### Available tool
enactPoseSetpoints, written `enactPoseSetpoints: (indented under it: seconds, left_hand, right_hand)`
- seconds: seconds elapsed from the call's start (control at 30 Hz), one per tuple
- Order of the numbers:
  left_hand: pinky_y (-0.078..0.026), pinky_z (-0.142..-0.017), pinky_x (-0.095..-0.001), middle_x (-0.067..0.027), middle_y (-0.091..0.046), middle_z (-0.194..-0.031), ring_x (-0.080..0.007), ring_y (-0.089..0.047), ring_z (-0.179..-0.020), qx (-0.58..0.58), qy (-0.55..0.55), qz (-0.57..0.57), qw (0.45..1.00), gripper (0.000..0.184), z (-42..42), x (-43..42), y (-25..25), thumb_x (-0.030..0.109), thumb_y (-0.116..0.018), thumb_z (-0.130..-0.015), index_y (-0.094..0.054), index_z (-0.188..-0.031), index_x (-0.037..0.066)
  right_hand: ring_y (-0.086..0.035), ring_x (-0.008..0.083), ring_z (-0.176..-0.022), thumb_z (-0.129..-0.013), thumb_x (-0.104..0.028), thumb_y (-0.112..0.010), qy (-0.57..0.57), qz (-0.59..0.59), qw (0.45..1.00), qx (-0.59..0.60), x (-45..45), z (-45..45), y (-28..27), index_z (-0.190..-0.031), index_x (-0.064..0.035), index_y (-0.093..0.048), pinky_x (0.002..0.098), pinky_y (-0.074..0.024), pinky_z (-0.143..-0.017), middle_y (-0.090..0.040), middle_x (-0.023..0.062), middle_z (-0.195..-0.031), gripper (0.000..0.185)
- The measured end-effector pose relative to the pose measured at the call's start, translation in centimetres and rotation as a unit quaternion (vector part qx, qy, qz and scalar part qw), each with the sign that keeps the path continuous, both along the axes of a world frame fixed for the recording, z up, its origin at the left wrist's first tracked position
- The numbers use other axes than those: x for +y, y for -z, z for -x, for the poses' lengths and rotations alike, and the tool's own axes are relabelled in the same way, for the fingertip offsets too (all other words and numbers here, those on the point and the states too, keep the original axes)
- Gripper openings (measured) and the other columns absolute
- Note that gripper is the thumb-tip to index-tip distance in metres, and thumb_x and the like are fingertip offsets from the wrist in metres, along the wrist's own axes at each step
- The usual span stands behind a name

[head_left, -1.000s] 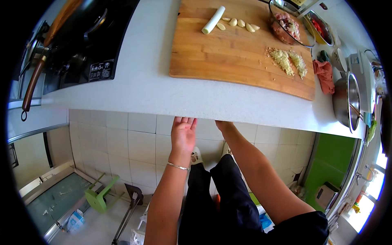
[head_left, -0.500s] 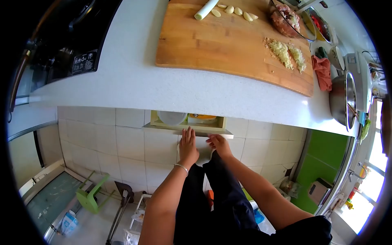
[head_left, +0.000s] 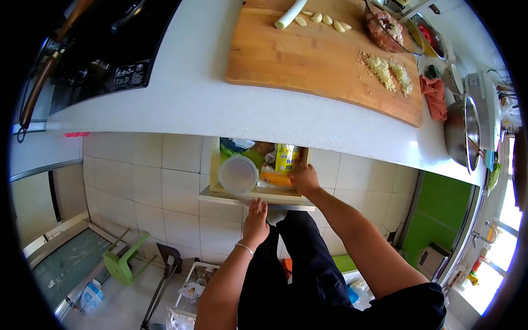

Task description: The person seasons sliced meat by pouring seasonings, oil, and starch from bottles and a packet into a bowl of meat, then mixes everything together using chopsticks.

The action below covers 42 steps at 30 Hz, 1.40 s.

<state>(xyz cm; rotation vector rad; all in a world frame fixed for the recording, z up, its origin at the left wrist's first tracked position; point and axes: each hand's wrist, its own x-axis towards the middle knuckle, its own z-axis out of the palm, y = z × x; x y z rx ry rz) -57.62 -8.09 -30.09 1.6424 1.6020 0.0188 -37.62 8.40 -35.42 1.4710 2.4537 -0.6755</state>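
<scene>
Right hand (head_left: 304, 177) is resting at the right wall of the pulled-out drawer (head_left: 224, 197), fingers inside, just beside a yellow packet (head_left: 286, 158) and an orange item (head_left: 276, 179); little room is showing between hand and that wall; drawer is jutting out under the countertop's front edge, floor tiles (head_left: 181, 181) showing along both sides; round tub (head_left: 238, 174) is filling the front left corner, packet is lying toward the rear right.

Right fingers are partly hiding, so cannot tell if grasping; right forearm is slanting in from lower right; left hand (head_left: 256, 220) is touching the drawer's front edge, fingers straightish, cannot tell if hooked over; bracelet (head_left: 245, 249) is circling that wrist.

Countertop (head_left: 181, 110) is carrying a cutting board (head_left: 308, 66); minced bits (head_left: 382, 71) are lying near its right edge, cloves (head_left: 328, 20) and a pale stalk (head_left: 290, 15) toward the far edge, meat bowl (head_left: 385, 30) at the far right corner; stove (head_left: 104, 55) is sitting at the countertop's left end, steel bowl (head_left: 459, 135) at its right end; green stool (head_left: 124, 264) is standing on the floor, lower left.
</scene>
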Motion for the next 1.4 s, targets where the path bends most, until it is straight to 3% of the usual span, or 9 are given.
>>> enactPoseSetpoints:
  seconds: [0.17,0.27,0.53,0.6,0.73,0.9,0.97,1.17,1.4]
  left_hand:
    - [-0.035,-0.109,-0.0416,-0.0214,-0.043,-0.139,-0.0386,-0.040,-0.130,-0.142,-0.151,-0.037,0.978,0.058,0.0,-0.4,-4.4,-0.004,-0.056,-0.076,-0.045,-0.133,-0.001]
    - [-0.039,-0.104,-0.0415,-0.0201,-0.051,-0.133,-0.0355,-0.047,-0.125,-0.039,-0.260,-0.179,0.948,0.057,-0.9,1.6,-9.2,0.004,-0.068,-0.076,-0.049,-0.129,-0.001]
    - [-0.050,-0.072,-0.0300,-0.0084,-0.071,-0.089,-0.0143,-0.066,-0.082,-0.443,-0.111,-0.107,0.883,0.023,-3.7,14.9,-27.2,0.015,-0.069,-0.086,-0.067,-0.104,0.001]
    - [-0.049,-0.073,-0.0272,-0.0036,-0.069,-0.089,-0.0102,-0.062,-0.082,-0.488,-0.109,-0.081,0.862,0.024,-6.3,19.1,-31.3,0.016,-0.070,-0.086,-0.066,-0.103,-0.001]
    - [-0.047,-0.085,-0.0275,-0.0039,-0.066,-0.105,-0.0118,-0.060,-0.095,-0.587,-0.104,0.025,0.803,0.032,-12.9,26.8,-34.0,0.016,-0.070,-0.086,-0.062,-0.113,0.000]
    - [-0.038,-0.104,-0.0353,-0.0058,-0.055,-0.130,-0.0181,-0.049,-0.122,-0.680,-0.133,0.100,0.715,0.048,-19.7,33.4,-34.3,0.020,-0.064,-0.091,-0.046,-0.133,0.004]
    - [-0.036,-0.105,-0.0330,-0.0020,-0.049,-0.135,-0.0156,-0.046,-0.124,-0.755,-0.278,0.131,0.580,0.057,-22.4,35.4,-33.3,0.030,-0.062,-0.093,-0.038,-0.139,0.008]
    - [-0.038,-0.105,-0.0356,-0.0032,-0.049,-0.135,-0.0165,-0.046,-0.126,-0.828,-0.289,0.185,0.443,0.047,-26.0,38.8,-32.3,0.033,-0.049,-0.099,-0.037,-0.140,0.014]
    - [-0.039,-0.100,-0.0338,0.0020,-0.047,-0.135,-0.0144,-0.046,-0.121,-0.834,-0.315,0.180,0.415,0.047,-26.4,40.2,-32.8,0.030,-0.043,-0.101,-0.030,-0.144,0.019]
  right_hand:
    - [-0.058,0.0257,-0.093,-0.075,-0.016,-0.066,-0.036,-0.096,0.974,0.204,-4.4,-1.9,-7.2,-0.083,-0.0130,-0.066,0.0395,-0.0473,-0.080,-0.061,0.0029,-0.096,0.008]
    - [-0.058,0.0276,-0.104,-0.078,-0.009,-0.065,-0.034,-0.104,0.955,0.276,-4.2,-2.6,-17.3,-0.093,-0.0108,-0.063,0.0411,-0.0474,-0.089,-0.062,0.0043,-0.104,0.015]
    - [-0.049,0.0301,-0.123,-0.076,-0.010,-0.077,0.173,-0.187,0.862,0.439,2.3,-7.2,-41.3,-0.121,-0.0063,-0.054,0.0368,-0.0426,-0.099,-0.052,0.0121,-0.129,0.050]
    - [-0.048,0.0241,-0.124,-0.082,-0.022,-0.075,0.335,-0.053,0.780,0.526,5.5,-9.7,-44.0,-0.133,-0.0024,-0.042,0.0357,-0.0405,-0.100,-0.050,0.0135,-0.132,0.064]
    - [-0.051,0.0151,-0.115,-0.090,-0.026,-0.067,0.310,0.056,0.734,0.602,11.9,-14.2,-46.7,-0.135,0.0001,-0.040,0.0295,-0.0404,-0.099,-0.056,0.0076,-0.123,0.058]
    - [-0.055,0.0155,-0.109,-0.091,-0.014,-0.063,0.277,-0.024,0.796,0.538,22.3,-19.3,-48.0,-0.136,-0.0013,-0.035,0.0286,-0.0449,-0.091,-0.059,0.0101,-0.119,0.055]
    - [-0.059,0.0175,-0.106,-0.091,-0.014,-0.063,0.263,-0.021,0.810,0.524,25.2,-20.4,-49.5,-0.138,-0.0023,-0.034,0.0301,-0.0464,-0.089,-0.061,0.0124,-0.116,0.057]
    - [-0.064,0.0404,-0.091,-0.085,-0.019,-0.066,0.171,-0.127,0.949,0.231,32.2,-22.5,-49.3,-0.138,-0.0053,-0.032,0.0408,-0.0498,-0.081,-0.065,0.0249,-0.098,0.064]
    - [-0.062,0.0419,-0.095,-0.085,-0.023,-0.066,0.149,-0.095,0.977,0.121,35.8,-19.3,-51.2,-0.137,-0.0050,-0.036,0.0434,-0.0477,-0.082,-0.065,0.0241,-0.101,0.063]
